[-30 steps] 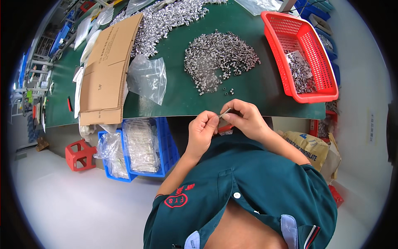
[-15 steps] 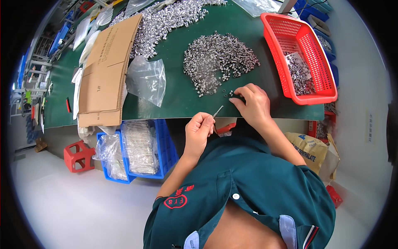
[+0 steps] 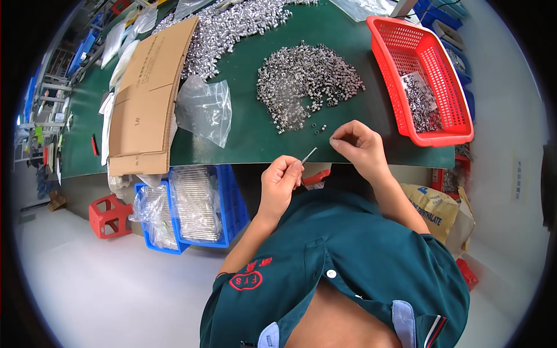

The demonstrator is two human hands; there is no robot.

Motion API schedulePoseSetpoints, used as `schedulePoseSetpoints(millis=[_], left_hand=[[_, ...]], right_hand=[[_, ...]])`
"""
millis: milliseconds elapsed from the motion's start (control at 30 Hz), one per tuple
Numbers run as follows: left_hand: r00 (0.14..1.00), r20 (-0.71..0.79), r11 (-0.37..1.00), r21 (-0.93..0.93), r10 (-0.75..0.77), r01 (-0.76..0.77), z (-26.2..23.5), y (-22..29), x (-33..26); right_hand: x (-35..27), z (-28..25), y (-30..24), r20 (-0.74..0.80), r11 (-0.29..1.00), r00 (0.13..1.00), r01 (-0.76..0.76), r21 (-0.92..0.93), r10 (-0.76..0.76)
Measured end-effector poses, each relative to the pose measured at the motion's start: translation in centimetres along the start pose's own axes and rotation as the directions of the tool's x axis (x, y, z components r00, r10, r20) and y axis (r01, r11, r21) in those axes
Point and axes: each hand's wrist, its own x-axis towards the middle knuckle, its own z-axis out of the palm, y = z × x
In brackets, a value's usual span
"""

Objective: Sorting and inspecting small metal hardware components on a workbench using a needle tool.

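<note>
Left hand [image 3: 279,178] fisted around thin silver metal pin [image 3: 308,155]; right hand [image 3: 355,141] at its 2 o'clock, fingertips pinched, contents unclear, just below heap of small silver metal sleeves [image 3: 304,81]

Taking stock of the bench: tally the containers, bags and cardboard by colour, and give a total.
Red basket on the green table: 1
Blue crates under the table edge: 2
Red stool-like crate on the floor: 1
Clear plastic bag beside the cardboard: 1
Brown cardboard sheet: 1
Total: 6
</note>
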Motion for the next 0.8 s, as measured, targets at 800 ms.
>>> schedulePoseSetpoints(millis=[800], left_hand=[[0.996, 0.06, 0.995, 0.069, 0.071, -0.075, 0.3, 0.1, -0.5]], right_hand=[[-1.2, 1.0, 0.3, 0.524, 0.531, 0.838, -0.515, 0.673, 0.149]])
